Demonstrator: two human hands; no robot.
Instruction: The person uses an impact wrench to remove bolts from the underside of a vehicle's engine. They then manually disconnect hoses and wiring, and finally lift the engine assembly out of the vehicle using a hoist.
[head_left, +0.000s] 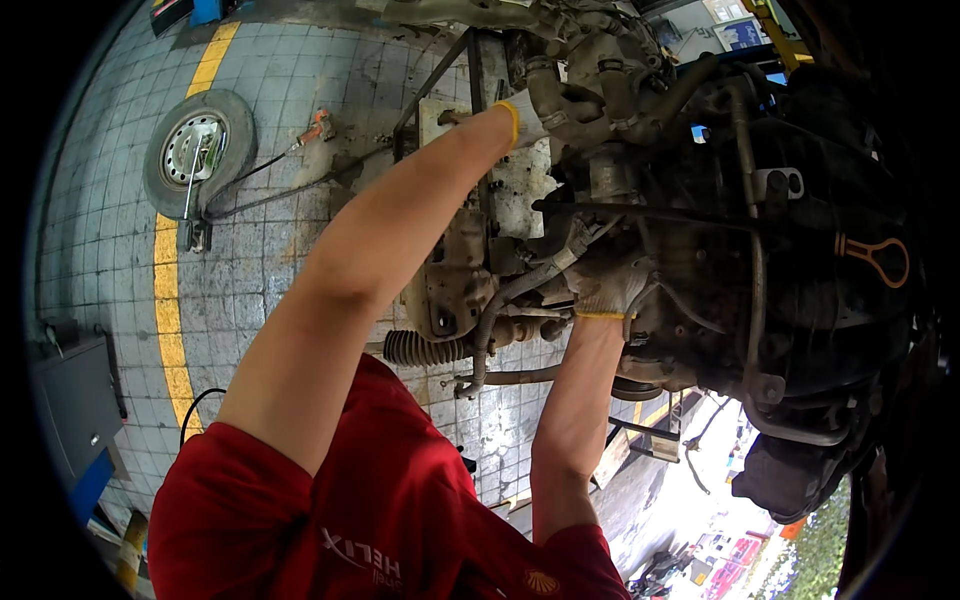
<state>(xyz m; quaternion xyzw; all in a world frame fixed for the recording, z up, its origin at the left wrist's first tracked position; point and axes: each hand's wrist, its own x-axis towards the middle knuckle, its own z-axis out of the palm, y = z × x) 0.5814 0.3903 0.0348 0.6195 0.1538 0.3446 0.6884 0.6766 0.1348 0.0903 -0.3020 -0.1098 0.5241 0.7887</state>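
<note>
Both my arms reach into a dark, greasy engine [690, 260] with hoses and pipes all over it. My left hand [528, 118], in a pale glove with a yellow cuff, goes in behind a grimy metal pipe fitting [565, 110]; its fingers are hidden. Lower down, my right hand [605, 285] wears the same kind of glove, dark with grease on its back. It is in among the engine's parts beside a grey curved hose [530, 275], and thin cables pass close to it. Its fingertips do not show, nor whether it holds anything.
A ribbed rubber boot [425, 348] sits below the engine. On the tiled floor [270, 210] lies a wheel [200, 155] with tools on it, and near it an orange-ended air tool [318, 128] on a hose. A grey cabinet [75, 400] stands at the left. An orange dipstick loop [885, 262] shows at the right.
</note>
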